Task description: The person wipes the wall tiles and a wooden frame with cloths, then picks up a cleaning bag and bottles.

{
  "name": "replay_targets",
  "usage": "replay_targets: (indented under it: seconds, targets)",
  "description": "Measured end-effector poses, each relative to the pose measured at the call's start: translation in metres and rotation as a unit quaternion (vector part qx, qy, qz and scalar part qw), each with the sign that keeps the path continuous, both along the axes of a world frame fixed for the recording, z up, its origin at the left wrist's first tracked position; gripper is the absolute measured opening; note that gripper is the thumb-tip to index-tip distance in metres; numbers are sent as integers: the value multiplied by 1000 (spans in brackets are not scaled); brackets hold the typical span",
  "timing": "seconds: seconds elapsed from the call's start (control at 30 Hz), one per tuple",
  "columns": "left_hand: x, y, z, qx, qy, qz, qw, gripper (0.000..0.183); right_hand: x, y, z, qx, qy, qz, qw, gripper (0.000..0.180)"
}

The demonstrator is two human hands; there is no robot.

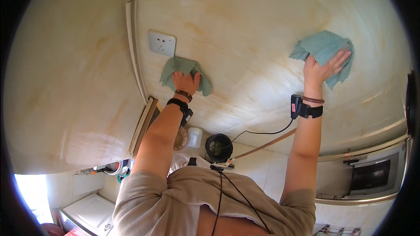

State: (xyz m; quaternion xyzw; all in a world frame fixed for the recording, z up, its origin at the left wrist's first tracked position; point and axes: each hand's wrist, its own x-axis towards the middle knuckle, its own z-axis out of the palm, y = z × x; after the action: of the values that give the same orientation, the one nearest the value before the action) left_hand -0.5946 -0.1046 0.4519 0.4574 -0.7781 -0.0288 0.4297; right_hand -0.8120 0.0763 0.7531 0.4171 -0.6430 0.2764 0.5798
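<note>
My left hand [185, 82] presses a grey-green cloth [178, 64] against a glossy cream wall [242, 32] with tan marbling. That cloth lies just below a white wall socket [162, 43], its top edge close to the socket's lower edge. Farther right and a little higher, my right hand [323, 67] holds a second blue-green cloth [323, 44] on the same wall. Its fingers stretch over the cloth, and one part bunches beyond the fingertips. Folds of cloth partly hide the fingers of both hands.
A pale trim strip [134, 45] runs down the wall's left corner. Below stand a white plastic container [195, 137], a round basket [180, 139] and a black bucket [219, 147]. A wooden pole [265, 144] leans near my right arm. A black cable [262, 133] hangs from my right wrist device.
</note>
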Motion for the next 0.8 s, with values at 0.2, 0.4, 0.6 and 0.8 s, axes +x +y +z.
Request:
replay_targets:
  seconds: [0.2, 0.4, 0.6, 0.8]
  targets:
    - [-16, -21, 1, 124, 305, 93, 940, 55, -8, -4, -12, 5, -11, 18, 1000, 83]
    - [-6, -76, 13, -32, 472, 137, 870, 68, -6, -10, -14, -12, -28, 5, 1000, 84]
    - [20, -72, -9, 54, 408, 53, 910, 72, -17, -9, -17, 6, 31, -12, 999, 65]
    - [19, -84, -35, 48, 490, 63, 868, 70, -15, -15, -16, 6, 80, -10, 997, 57]
